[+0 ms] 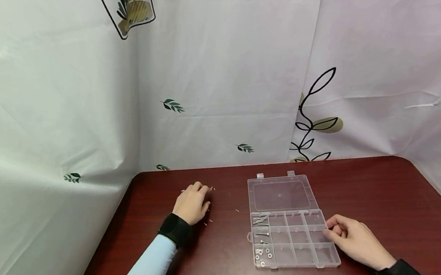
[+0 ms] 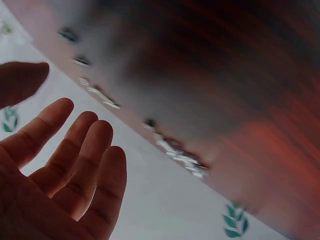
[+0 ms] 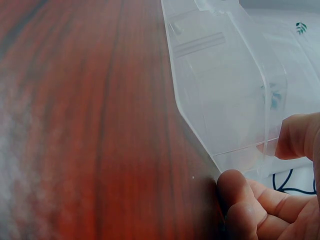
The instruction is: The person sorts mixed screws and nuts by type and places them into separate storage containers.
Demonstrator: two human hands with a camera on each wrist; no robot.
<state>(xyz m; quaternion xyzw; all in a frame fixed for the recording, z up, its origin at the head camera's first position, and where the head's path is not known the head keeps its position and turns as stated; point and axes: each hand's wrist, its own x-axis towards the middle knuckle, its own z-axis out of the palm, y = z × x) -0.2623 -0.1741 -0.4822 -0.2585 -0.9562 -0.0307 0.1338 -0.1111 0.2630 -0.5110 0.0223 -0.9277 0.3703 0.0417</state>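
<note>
A clear plastic compartment box [image 1: 298, 235] lies on the table with its lid folded open toward the back. My right hand [image 1: 356, 240] pinches the box's right wall; in the right wrist view the thumb [image 3: 296, 137] overlaps the wall's inner side and curled fingers [image 3: 233, 187] press low outside. My left hand [image 1: 192, 203] reaches over the table's back left, among small scattered screws [image 1: 212, 188]. In the left wrist view its fingers [image 2: 82, 145] are loosely extended with nothing between them, and small metal pieces [image 2: 185, 161] lie beyond them, blurred.
The box's left column holds screws [image 1: 260, 220] and, at the front, several nuts or washers [image 1: 262, 257]. A single screw [image 1: 237, 210] lies between the left hand and the box. White patterned cloth [image 1: 212, 66] rises behind the dark red table [image 1: 357, 194].
</note>
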